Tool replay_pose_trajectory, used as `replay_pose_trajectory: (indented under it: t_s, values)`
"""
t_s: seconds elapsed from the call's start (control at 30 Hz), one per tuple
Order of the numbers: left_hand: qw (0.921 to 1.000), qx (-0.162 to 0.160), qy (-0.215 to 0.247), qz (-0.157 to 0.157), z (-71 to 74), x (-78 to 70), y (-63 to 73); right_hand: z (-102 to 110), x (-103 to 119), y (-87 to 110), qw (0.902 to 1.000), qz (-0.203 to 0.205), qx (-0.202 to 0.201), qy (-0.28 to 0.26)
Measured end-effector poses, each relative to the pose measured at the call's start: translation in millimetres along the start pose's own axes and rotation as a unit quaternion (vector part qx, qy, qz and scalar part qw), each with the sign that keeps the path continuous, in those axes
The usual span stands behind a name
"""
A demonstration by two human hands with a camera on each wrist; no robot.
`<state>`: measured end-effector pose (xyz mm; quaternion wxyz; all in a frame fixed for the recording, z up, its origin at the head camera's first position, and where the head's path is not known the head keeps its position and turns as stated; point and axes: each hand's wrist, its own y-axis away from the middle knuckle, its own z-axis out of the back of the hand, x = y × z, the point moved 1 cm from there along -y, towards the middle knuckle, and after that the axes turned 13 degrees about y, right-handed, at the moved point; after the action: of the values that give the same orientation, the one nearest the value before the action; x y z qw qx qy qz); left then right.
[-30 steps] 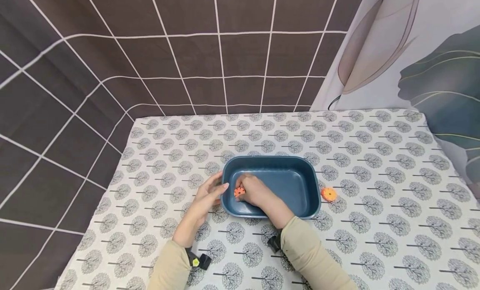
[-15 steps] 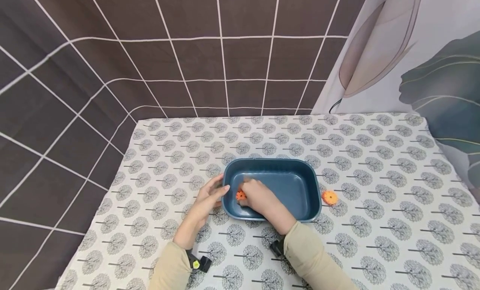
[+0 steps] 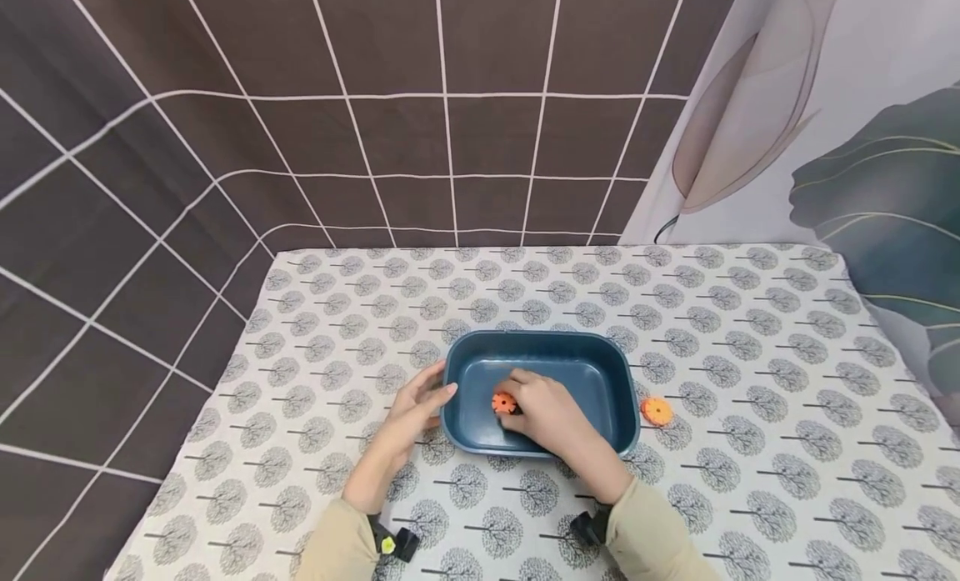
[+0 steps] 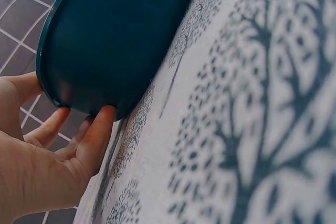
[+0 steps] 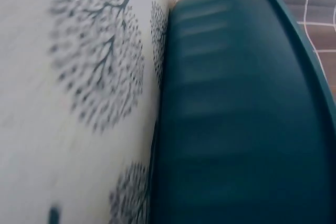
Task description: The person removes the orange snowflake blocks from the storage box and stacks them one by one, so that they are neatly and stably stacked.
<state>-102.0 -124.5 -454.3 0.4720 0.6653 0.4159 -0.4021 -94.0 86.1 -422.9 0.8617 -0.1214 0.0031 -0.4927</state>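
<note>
A blue rectangular basin (image 3: 540,453) stands upright on the cloth-covered table. My left hand (image 3: 412,410) holds its left end, with the thumb over the rim and the other fingers against the outer wall. That grip shows again in the left wrist view, where the fingers (image 4: 97,135) meet the outside wall. Inside the basin, left of its middle, my right hand (image 3: 543,410) pinches an orange notched disc (image 3: 503,403) with a small centre hole. The basin wall hides this hand's work in the right wrist view. Another orange-yellow notched disc (image 3: 657,412) lies just outside the basin's right end.
White cloth (image 3: 360,289) with a grey tree print covers the table. Dark curtain (image 3: 390,131) with white grid lines hangs at the back and left. A leaf-patterned curtain (image 3: 847,147) hangs at the right.
The right hand has moved to the right inside the basin with the orange notched disc. My left hand stays at the basin's left end. The head view has tilted slightly upward.
</note>
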Motion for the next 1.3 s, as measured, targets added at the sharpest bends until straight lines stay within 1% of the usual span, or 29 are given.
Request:
replay_pose_trajectory:
  t_s: [0.07, 0.17, 0.33, 0.47, 0.63, 0.93, 1.03, 1.2, 1.3]
  values:
    - [1.0, 0.001, 0.001, -0.003, -0.4, 0.4, 0.0, 2, -4, 5.2, 0.9999, -0.002, -0.01, -0.006]
    - [1.0, -0.003, 0.001, 0.0, -1.1, -0.2, 0.5, 6, -9, 11.9, 0.9996, -0.006, -0.019, -0.02]
    - [1.0, -0.006, -0.005, 0.004, -1.6, -0.7, 1.1, 12, -16, 20.4, 0.999, -0.013, -0.027, -0.033]
    - [0.9999, -0.006, -0.004, 0.007, -2.0, -0.7, 1.3, 18, -22, 26.7, 0.9984, -0.011, -0.039, -0.04]
    - [1.0, -0.004, -0.002, 0.008, -2.1, -0.5, 1.0, 25, -32, 35.8, 0.9977, -0.009, -0.054, -0.04]
    - [1.0, -0.004, 0.0, 0.005, -2.1, -1.3, 1.8, 35, -56, 55.5, 0.9956, -0.028, -0.084, -0.031]
    - [1.0, -0.004, 0.003, 0.006, -2.3, -1.4, 2.1, 40, -63, 61.3, 0.995, -0.043, -0.084, -0.032]
    - [0.9999, -0.007, -0.001, 0.01, -2.7, -1.6, 2.1, 49, -74, 69.2, 0.9933, -0.082, -0.072, -0.039]
    - [0.9999, -0.008, 0.001, 0.011, -2.9, -2.0, 2.1, 52, -81, 74.2, 0.992, -0.094, -0.074, -0.039]
